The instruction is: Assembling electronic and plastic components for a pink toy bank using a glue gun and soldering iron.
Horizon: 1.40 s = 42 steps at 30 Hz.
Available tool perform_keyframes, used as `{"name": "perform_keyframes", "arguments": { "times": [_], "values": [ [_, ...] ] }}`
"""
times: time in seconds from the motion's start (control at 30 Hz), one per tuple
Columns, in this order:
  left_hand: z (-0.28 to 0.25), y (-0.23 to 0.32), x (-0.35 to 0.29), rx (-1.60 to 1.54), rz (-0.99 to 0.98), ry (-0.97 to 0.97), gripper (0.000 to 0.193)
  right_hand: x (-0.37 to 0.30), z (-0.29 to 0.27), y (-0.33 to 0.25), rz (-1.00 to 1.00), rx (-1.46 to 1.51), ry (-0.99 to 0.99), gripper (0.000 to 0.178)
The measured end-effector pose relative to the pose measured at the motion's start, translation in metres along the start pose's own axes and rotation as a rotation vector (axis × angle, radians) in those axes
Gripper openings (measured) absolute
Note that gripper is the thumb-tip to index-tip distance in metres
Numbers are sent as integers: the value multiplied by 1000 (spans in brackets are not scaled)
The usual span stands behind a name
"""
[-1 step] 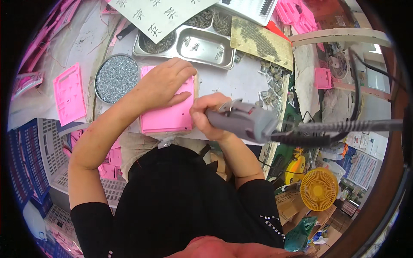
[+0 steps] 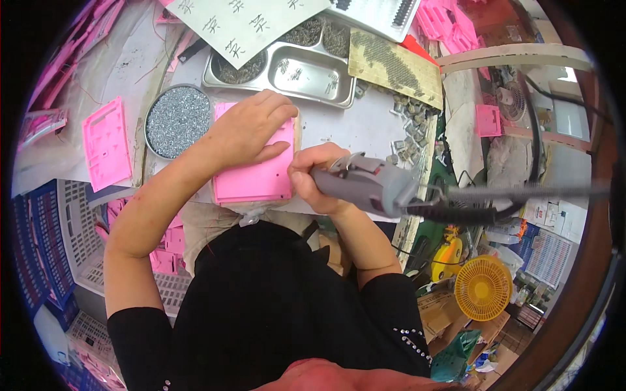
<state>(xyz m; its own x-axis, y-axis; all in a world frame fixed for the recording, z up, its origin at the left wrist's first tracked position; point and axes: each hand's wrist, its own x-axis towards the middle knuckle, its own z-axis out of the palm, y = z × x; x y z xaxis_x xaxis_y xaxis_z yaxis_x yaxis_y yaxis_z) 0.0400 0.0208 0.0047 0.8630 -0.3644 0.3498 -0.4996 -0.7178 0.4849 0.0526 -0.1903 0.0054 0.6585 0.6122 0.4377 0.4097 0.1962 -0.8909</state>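
A flat pink plastic panel (image 2: 251, 182) lies on a pale pad at the table's near edge, in front of my body. My left hand (image 2: 257, 127) rests flat across its upper part, fingers stretched out and thumb apart. At the panel's right edge, my right hand (image 2: 319, 176) is wrapped round a grey electric screwdriver (image 2: 362, 184), tilted nearly level. My fingers hide the tool's tip, so I cannot tell whether it touches the panel. Just left of the panel stands a round dish of small silvery screws (image 2: 177, 122).
Beyond the panel is a steel compartment tray (image 2: 310, 75) with small metal parts, partly under a paper sheet (image 2: 251, 26). A yellowish board (image 2: 394, 65) and loose metal pieces (image 2: 411, 133) lie at right. Another pink panel (image 2: 106, 144) is at left. A spring cable (image 2: 521, 191) runs right from the screwdriver.
Both hands, the panel and the screwdriver stay practically in place. The spring cable at right looks blurred now, where it was sharp before.
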Motion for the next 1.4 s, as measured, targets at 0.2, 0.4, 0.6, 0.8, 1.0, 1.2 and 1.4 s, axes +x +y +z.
{"name": "perform_keyframes", "arguments": {
  "times": [0.2, 0.4, 0.6, 0.8, 1.0, 1.2, 1.4],
  "values": [
    [2, -4, -2, 78, -106, 217, 53, 19, -29, -24, 57, 348, 83, 42],
    [-22, 6, -11, 132, -60, 165, 57, 65, -71, -65, 148, 12, 296, 61],
    [-106, 42, -114, 11, -454, 320, 50, 70, -98, -60, 89, -141, 426, 70],
    [-104, 36, -386, 166, -1295, -159, 57, 67, -100, -46, 93, -99, 371, 72],
    [20, 36, -614, 374, -1799, -276, 56, 84, -79, -42, 53, -40, 279, 71],
    [-57, -19, -438, -195, -1489, -365, 31, 88, -77, -42, 78, -80, 321, 67],
    [-193, -71, -137, -469, -898, 268, 28, 90, -69, -38, 109, -68, 347, 69]
  ]
}}
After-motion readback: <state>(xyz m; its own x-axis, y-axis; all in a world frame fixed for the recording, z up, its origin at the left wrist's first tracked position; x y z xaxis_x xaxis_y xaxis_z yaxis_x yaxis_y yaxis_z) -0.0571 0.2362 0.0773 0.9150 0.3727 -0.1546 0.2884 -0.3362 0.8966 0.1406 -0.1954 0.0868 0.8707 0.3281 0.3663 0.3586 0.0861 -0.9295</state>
